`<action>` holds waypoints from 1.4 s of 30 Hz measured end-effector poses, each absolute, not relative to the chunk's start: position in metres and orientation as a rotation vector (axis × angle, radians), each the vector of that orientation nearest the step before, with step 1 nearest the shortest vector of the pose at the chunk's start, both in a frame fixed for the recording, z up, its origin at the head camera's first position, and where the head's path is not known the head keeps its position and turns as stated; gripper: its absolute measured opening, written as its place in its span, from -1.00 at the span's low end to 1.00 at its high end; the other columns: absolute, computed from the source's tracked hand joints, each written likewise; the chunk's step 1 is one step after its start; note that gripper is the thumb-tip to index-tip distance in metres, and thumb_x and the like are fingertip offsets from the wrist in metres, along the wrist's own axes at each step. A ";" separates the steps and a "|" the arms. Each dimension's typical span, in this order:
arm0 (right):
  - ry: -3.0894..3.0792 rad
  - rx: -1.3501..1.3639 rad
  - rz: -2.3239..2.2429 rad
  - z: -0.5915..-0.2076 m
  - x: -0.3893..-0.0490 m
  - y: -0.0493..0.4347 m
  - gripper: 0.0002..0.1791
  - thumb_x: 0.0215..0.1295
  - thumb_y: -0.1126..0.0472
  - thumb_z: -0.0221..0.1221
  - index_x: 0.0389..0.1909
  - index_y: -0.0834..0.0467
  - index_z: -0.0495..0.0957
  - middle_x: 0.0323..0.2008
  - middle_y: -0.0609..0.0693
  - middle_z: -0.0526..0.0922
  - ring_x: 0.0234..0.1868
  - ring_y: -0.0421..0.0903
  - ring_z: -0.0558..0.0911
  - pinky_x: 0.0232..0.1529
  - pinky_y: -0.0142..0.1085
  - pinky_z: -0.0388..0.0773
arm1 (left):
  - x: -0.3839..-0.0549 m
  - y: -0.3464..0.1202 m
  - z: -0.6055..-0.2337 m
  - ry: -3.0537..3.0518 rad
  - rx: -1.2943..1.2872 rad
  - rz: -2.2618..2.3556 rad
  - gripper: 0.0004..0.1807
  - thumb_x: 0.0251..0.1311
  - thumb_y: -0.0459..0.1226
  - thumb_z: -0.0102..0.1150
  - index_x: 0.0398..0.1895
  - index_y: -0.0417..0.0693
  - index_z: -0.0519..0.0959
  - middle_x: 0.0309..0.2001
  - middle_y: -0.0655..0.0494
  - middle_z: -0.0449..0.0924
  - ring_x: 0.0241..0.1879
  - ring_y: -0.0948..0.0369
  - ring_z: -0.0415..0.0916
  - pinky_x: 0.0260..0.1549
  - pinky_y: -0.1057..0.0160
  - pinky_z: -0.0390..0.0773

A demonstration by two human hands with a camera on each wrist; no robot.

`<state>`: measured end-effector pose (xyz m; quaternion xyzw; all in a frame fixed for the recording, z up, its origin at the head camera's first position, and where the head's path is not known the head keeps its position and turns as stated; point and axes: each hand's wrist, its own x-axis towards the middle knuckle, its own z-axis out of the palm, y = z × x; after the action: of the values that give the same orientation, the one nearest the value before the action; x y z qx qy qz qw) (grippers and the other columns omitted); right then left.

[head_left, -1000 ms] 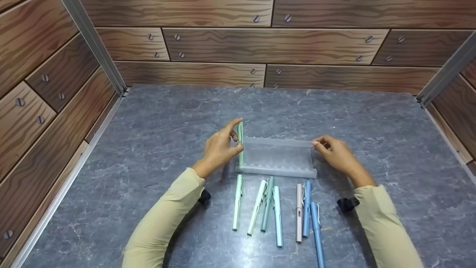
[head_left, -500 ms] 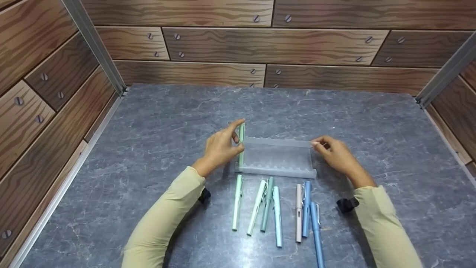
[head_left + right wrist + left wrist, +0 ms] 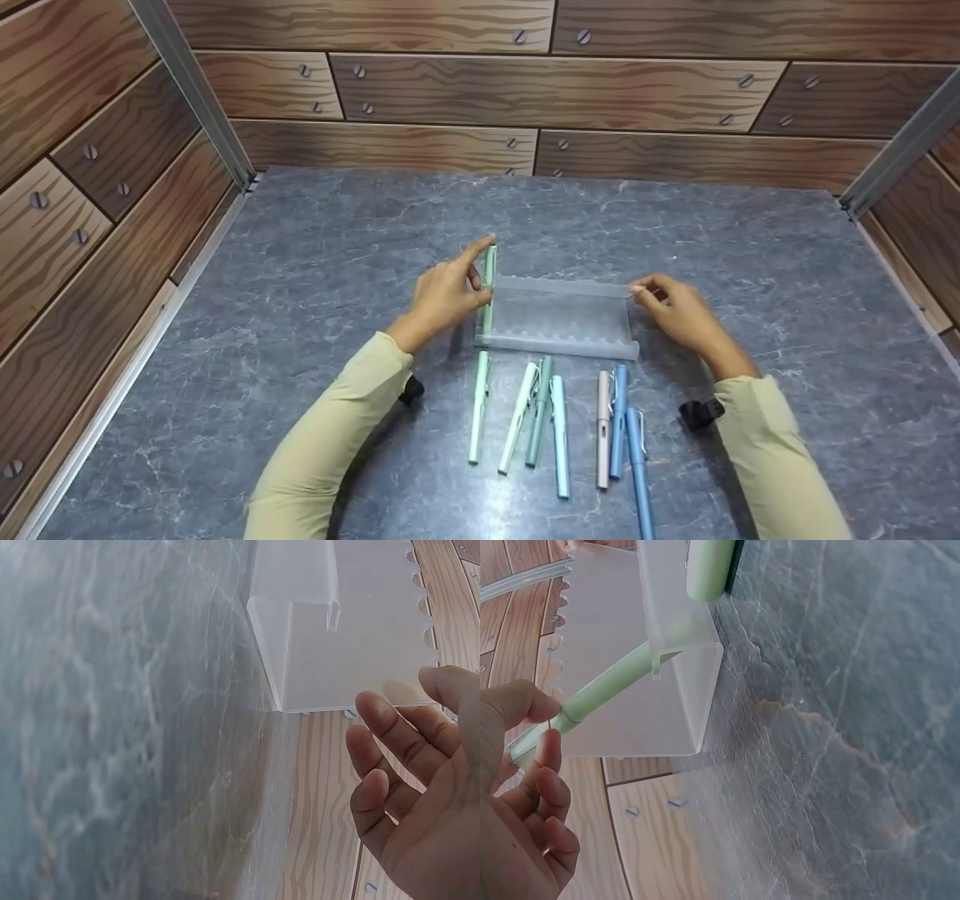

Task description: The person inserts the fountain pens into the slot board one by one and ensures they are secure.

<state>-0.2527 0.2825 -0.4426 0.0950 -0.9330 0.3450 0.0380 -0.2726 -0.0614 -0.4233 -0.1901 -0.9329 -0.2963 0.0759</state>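
Observation:
A frosted clear pen stand (image 3: 559, 307) with notched edges stands on the table. Along its left end leans a light green pen (image 3: 487, 315), its lower end behind the stand's front lip. My left hand (image 3: 448, 292) holds this pen near its upper part, index finger stretched to the top end. In the left wrist view, thumb and fingers pinch the light green pen (image 3: 607, 686). My right hand (image 3: 675, 311) pinches the stand's right upper corner; in the right wrist view a fingertip shows through the frosted sheet (image 3: 360, 652).
Before the stand lie light green pens (image 3: 478, 409) (image 3: 517, 420), a dark green pen (image 3: 538, 412), a pale turquoise pen (image 3: 560, 439), a grey-mauve pen (image 3: 603, 431) and blue pens (image 3: 618, 420) (image 3: 639, 472). Wood-patterned walls (image 3: 555, 94) border the grey marbled table (image 3: 337, 217).
The upper end of the held green pen and my left index finger have shifted slightly to the right. My right hand and the loose pens stay put.

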 end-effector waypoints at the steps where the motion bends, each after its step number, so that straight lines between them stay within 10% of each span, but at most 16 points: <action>1: -2.859 0.293 1.060 -0.443 -0.253 0.282 -0.63 0.46 0.07 0.01 -0.07 0.32 0.57 -0.25 0.22 0.67 -0.21 0.01 0.59 -0.28 -0.36 0.45 | -0.272 -0.062 -0.423 -2.801 -0.563 -0.897 -0.18 0.06 -0.19 0.30 0.44 0.31 0.21 -0.45 0.27 0.60 -0.62 0.32 0.28 -0.64 0.34 0.23; 42: -2.879 0.296 1.018 -0.441 -0.252 0.282 -0.61 0.46 0.05 0.00 -0.05 0.30 0.57 -0.23 0.22 0.66 -0.19 0.07 0.61 -0.24 -0.26 0.45 | -0.210 -0.077 -0.435 -2.971 -0.724 -0.861 -0.23 -0.11 0.25 0.36 0.20 0.16 0.49 -0.28 0.19 0.65 -0.59 0.32 0.30 -0.70 0.34 0.19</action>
<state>-0.2517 0.2822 -0.4407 0.0965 -0.9378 0.3316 0.0369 -0.2102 -0.0766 -0.4350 -0.2278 -0.9350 -0.2710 -0.0177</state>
